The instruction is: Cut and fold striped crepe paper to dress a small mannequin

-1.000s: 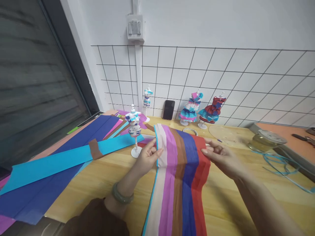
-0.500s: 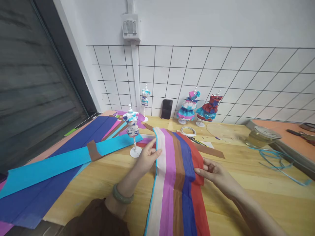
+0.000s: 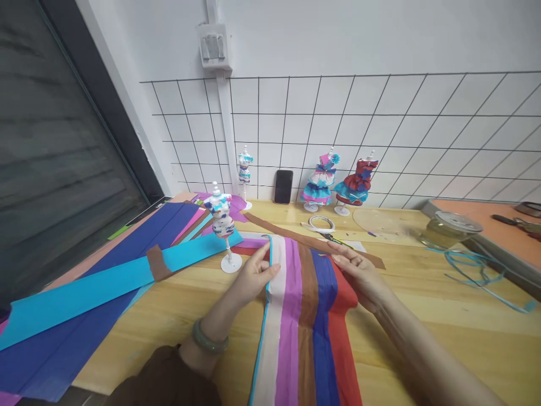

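A striped sheet in white, purple, brown, blue and red, with a thin cyan left edge, hangs toward the bottom of the view. My left hand pinches its upper left corner between thumb and fingers. At the upper right corner, my right hand grips the red part, fingers stretched along the top edge. Just left of my left hand stands a small mannequin wrapped in white, blue and pink. Behind the sheet a long brown strip lies curved across the wooden table.
Blue and cyan strips spread over the left side. Along the wall stand another mannequin, a phone and two dressed mannequins. A tape roll, a clear spool and cyan cord lie rightward.
The sheet's top edge has come down, uncovering more of the brown strip behind. My right hand has moved up and inward along the red part, and its fingers are straighter.
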`<control>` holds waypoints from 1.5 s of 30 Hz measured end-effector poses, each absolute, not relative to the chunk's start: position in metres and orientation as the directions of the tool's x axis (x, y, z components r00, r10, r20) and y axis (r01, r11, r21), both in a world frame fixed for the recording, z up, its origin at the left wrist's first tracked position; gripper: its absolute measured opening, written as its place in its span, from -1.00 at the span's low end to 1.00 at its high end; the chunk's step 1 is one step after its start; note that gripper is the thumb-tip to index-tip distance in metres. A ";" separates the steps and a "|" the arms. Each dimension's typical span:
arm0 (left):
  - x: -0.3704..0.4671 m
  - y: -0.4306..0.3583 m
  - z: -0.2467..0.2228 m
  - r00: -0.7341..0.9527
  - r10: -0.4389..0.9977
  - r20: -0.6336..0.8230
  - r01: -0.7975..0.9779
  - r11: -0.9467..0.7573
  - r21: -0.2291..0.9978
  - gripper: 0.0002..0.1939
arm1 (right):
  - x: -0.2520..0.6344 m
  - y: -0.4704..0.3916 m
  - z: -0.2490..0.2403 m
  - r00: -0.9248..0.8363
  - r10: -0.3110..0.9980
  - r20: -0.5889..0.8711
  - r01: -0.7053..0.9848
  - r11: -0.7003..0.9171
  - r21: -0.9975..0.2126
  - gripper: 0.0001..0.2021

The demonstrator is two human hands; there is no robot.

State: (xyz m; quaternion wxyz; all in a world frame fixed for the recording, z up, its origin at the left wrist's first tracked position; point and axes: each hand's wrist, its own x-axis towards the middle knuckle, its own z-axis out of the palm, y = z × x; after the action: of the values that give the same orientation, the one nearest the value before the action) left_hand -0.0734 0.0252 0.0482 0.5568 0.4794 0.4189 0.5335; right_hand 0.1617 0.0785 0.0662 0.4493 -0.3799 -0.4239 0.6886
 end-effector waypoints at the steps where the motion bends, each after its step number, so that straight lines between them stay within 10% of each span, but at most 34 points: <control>1: -0.073 0.025 0.049 0.072 0.996 0.051 -0.198 -0.036 0.980 -0.22 | 0.163 0.077 0.066 -0.271 0.956 -0.113 -0.315 -0.199 -0.928 -0.61; 10: -0.072 0.028 0.045 0.062 0.994 0.087 -0.169 -0.076 0.983 -0.18 | 0.177 0.076 0.055 -0.152 0.978 0.145 0.045 0.153 -0.987 -0.75; 18: -0.071 0.030 0.036 0.104 0.991 0.084 -0.043 -0.080 0.996 -0.22 | 0.178 0.077 0.043 -0.185 0.894 0.407 0.403 0.447 -0.799 -0.75; 31: -0.068 0.029 0.033 -0.066 0.958 0.280 0.045 -0.277 0.960 -0.29 | 0.177 0.073 0.054 -0.258 0.683 0.683 0.457 0.709 -0.537 -0.67; 38: -0.067 0.029 0.032 -0.074 0.947 0.312 0.068 -0.308 0.949 -0.33 | 0.176 0.069 0.056 -0.207 0.759 0.617 0.394 0.642 -0.658 -0.69; 45: -0.067 0.029 0.033 -0.099 0.938 0.332 0.127 -0.319 0.939 -0.34 | 0.163 0.066 0.059 -0.157 0.979 0.127 -0.121 0.108 -0.987 -0.40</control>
State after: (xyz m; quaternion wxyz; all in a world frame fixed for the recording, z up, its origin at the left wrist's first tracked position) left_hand -0.0670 0.0292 0.0327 0.3515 0.5717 0.4659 0.5767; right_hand 0.1631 0.0663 0.0587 0.5130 -0.3979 -0.5395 0.5362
